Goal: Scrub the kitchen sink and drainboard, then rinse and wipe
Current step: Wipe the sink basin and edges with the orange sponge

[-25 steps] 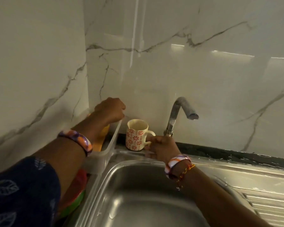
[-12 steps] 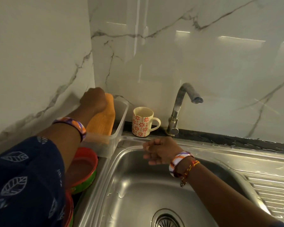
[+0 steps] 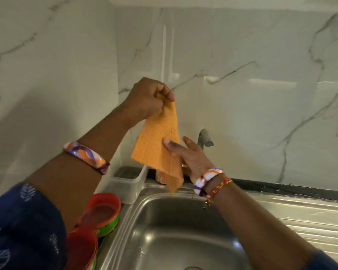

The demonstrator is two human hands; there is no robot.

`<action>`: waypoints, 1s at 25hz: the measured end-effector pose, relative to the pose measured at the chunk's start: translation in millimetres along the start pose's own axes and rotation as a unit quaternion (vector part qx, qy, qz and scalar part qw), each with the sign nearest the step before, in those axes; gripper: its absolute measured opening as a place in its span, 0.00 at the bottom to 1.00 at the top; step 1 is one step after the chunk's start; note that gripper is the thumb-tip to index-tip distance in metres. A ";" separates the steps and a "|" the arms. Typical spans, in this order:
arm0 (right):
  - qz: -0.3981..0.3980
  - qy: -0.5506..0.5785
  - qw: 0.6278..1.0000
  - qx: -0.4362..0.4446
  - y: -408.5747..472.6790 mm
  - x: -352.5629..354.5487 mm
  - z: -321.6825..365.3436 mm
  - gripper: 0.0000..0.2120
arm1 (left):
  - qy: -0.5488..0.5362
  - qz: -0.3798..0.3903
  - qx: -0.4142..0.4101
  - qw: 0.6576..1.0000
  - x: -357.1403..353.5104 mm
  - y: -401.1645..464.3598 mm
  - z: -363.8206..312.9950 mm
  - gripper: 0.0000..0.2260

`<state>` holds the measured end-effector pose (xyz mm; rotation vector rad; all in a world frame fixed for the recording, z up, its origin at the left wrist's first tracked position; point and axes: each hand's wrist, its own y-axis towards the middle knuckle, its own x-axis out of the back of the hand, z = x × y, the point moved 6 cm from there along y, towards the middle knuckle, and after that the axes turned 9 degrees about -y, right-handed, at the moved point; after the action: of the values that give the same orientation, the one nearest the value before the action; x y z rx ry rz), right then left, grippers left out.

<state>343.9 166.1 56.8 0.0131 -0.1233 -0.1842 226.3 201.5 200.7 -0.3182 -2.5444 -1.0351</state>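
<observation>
Overhead, left hand (image 3: 148,98) grips orange cloth (image 3: 160,145); right hand (image 3: 191,158) pinches it. Clear tub (image 3: 129,184) at nine o'clock of sink (image 3: 176,230); contents unclear.

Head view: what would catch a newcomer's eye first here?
An orange cloth hangs mid-frame above the steel sink, gripped at its top by the left hand and pinched lower down by the right hand. Red-and-green bowls sit stacked at lower left.
</observation>
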 end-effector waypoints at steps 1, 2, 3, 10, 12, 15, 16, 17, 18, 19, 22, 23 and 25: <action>0.039 0.069 0.997 -0.022 -10.5 0.3 -1.7 0.53 | -0.044 0.032 0.005 0.999 -11.1 -8.8 -11.7 0.18; 0.068 0.123 0.989 -0.035 -21.9 2.7 -4.8 0.50 | -0.078 0.061 0.017 0.995 -22.6 -18.4 -19.9 0.17; 0.082 0.156 0.984 -0.041 -32.9 8.0 -9.3 0.48 | -0.103 0.086 0.037 0.990 -34.1 -27.7 -22.5 0.17; -0.074 0.134 0.986 -0.062 -85.8 103.3 -44.3 0.24 | -0.083 0.110 0.232 0.963 -111.0 -96.7 7.2 0.32; -0.092 0.175 0.978 -0.069 -103.6 127.1 -50.2 0.24 | -0.178 0.144 0.325 0.917 -144.6 -125.7 16.9 0.39; -0.114 0.193 0.971 -0.083 -133.6 160.8 -57.7 0.26 | -0.394 0.199 0.455 0.773 -198.0 -162.9 -1.7 0.31; -0.123 0.197 0.969 -0.089 -137.5 163.8 -60.3 0.23 | -0.409 0.191 0.462 0.763 -203.1 -166.9 -2.7 0.25; -0.134 0.210 0.964 -0.097 -146.3 171.4 -62.8 0.19 | -0.415 0.178 0.456 0.767 -211.6 -170.7 -7.3 0.20; -0.144 0.222 0.959 -0.100 -156.2 182.4 -65.1 0.17 | -0.408 0.170 0.443 0.780 -219.0 -174.7 -18.3 0.15; -0.151 0.230 0.956 -0.105 -167.7 192.1 -67.9 0.16 | -0.394 0.169 0.426 0.797 -226.3 -180.3 -29.4 0.11; -0.153 0.205 0.959 -0.124 -195.2 206.8 -74.0 0.07 | -0.251 0.216 0.376 0.865 -239.2 -196.3 -58.5 0.08; -0.151 0.199 0.960 -0.127 -202.3 207.5 -75.6 0.05 | -0.192 0.210 0.358 0.889 -238.2 -196.3 -64.9 0.08; -0.152 0.199 0.961 -0.121 -211.0 207.0 -79.3 0.07 | -0.152 0.174 0.334 0.914 -232.7 -191.5 -75.7 0.05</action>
<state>517.2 -79.1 -2.0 -0.1759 0.3069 -0.4982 390.7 -2.4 33.4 -0.7348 -2.7750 0.0465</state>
